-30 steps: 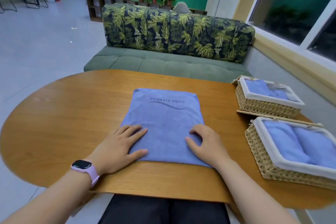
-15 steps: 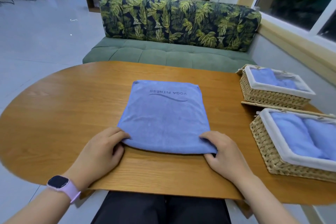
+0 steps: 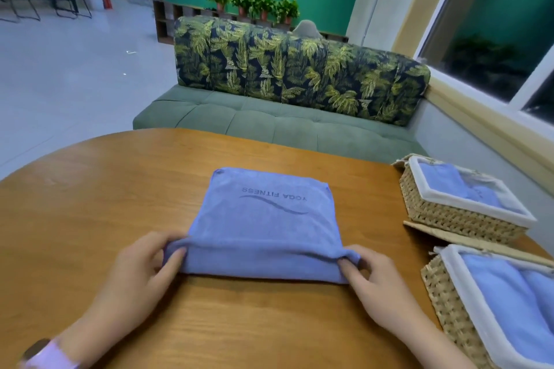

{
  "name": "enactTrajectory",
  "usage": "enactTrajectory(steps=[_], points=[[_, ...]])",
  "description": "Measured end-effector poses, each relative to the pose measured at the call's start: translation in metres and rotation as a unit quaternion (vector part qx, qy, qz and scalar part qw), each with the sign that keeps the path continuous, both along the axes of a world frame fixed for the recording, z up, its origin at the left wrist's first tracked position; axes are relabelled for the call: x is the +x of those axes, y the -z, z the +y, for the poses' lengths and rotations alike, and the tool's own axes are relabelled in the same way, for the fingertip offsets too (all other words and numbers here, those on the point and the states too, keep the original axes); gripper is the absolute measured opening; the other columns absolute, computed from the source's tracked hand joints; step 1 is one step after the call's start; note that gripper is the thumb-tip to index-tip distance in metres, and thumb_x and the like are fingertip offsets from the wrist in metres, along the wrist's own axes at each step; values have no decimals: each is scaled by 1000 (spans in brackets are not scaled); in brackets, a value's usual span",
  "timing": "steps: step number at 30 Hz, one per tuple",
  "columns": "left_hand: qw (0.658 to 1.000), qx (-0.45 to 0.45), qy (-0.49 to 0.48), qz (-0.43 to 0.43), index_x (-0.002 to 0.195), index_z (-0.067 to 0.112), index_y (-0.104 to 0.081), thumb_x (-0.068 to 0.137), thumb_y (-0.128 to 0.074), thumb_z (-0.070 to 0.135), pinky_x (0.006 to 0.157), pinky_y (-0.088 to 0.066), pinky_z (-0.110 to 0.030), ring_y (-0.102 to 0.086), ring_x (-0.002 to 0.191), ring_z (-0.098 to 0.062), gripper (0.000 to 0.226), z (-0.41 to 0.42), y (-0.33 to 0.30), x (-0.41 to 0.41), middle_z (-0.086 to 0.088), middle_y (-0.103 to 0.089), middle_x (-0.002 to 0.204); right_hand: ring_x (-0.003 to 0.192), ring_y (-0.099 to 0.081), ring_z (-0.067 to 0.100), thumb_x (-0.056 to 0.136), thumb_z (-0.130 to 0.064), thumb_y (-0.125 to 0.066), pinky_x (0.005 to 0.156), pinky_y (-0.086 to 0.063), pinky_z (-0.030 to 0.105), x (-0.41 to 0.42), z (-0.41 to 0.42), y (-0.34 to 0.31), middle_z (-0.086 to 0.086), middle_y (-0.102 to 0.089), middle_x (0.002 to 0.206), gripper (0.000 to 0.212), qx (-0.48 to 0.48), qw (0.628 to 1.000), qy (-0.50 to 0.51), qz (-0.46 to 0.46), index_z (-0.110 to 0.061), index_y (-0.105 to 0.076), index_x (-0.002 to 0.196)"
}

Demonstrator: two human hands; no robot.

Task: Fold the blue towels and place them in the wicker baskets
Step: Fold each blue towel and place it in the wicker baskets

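Fingers (image 3: 175, 257) of the left hand (image 3: 135, 275) and right hand (image 3: 374, 281) pinch the blue towel's (image 3: 263, 219) near corners, lifted off the table (image 3: 90, 204). Two towel-filled wicker baskets (image 3: 455, 213) stand rightward; a sofa (image 3: 284, 123) sits beyond.

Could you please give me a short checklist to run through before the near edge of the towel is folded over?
1. Left hand pinches the near left corner of the blue towel: ok.
2. Right hand pinches the near right corner: ok.
3. Near edge lifted evenly off the table: ok.
4. Far edge lying flat: ok.
5. Room left in the nearer basket, which already holds towels: cannot tell.
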State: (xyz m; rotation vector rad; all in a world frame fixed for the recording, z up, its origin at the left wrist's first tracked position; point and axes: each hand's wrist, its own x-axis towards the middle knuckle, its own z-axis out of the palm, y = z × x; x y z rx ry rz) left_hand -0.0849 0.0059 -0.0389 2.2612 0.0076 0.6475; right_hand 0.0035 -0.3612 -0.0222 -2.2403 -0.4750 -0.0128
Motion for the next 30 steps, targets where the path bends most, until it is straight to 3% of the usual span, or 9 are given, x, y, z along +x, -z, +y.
enactTrajectory(steps=[3,6,12,18,21,23,26,28,30], points=[[972,-222,-70,22,87,15,-67,93,-67,8,58,-44,-11,-59,63,4,9,-1,-17,54,7,-73,77,71,-56,8,98,-13,-62,60,-40,25,42,21,-9,10,-70,78,14,129,991,47,3,-7,-69,87],[961,-252,-113,20,87,13,-65,96,-64,13,55,-43,-15,-60,62,-2,9,-3,-33,114,1,-72,73,67,-55,11,98,-10,-60,57,-39,28,93,43,-12,21,-68,80,19,191,976,103,18,0,-66,83],[974,-130,-171,70,80,20,-54,97,-57,27,67,-41,-36,-59,79,-27,19,5,-18,221,1,-63,78,59,-44,16,95,-12,-62,54,-33,32,186,58,5,17,-55,62,23,124,976,178,26,0,-61,76],[959,132,-217,128,90,21,-50,99,-49,38,72,-37,-38,-64,86,-36,19,11,13,250,-8,-71,87,64,-55,14,91,-22,-64,61,-44,35,215,62,10,-6,-58,64,17,-73,980,187,3,-21,-57,75],[946,189,-229,129,102,17,-51,99,-48,45,78,-40,-42,-65,89,-34,28,15,9,251,-8,-69,91,86,-62,26,92,-34,-57,66,-46,37,208,66,0,-5,-64,88,11,-218,958,185,0,-24,-55,94],[936,262,-227,56,102,13,-56,98,-47,37,75,-42,-44,-61,84,-35,25,11,0,253,-10,-63,91,100,-60,28,94,-35,-54,69,-43,36,200,74,-10,-1,-58,107,22,-308,927,195,-90,-21,-52,110],[957,277,-80,-41,95,15,-61,89,-47,17,71,-47,-44,-57,80,-32,16,-26,-6,253,-7,-58,90,99,-57,25,92,-26,-55,74,-49,39,187,115,-13,3,-57,106,21,-221,939,127,-229,-15,-59,109],[959,278,47,11,113,14,-63,93,-39,16,90,-49,-44,-60,101,-28,31,-59,11,248,-7,-62,110,109,-56,23,94,-29,-42,94,-48,42,182,144,5,3,-61,116,35,-185,966,3,-179,-15,-62,118],[943,318,60,78,138,8,-56,98,-27,29,110,-43,-43,-55,128,-27,53,-75,33,246,-10,-58,138,139,-40,17,90,-41,-14,118,-29,39,180,158,28,0,-48,149,68,-233,966,-50,-102,-18,-46,146]])
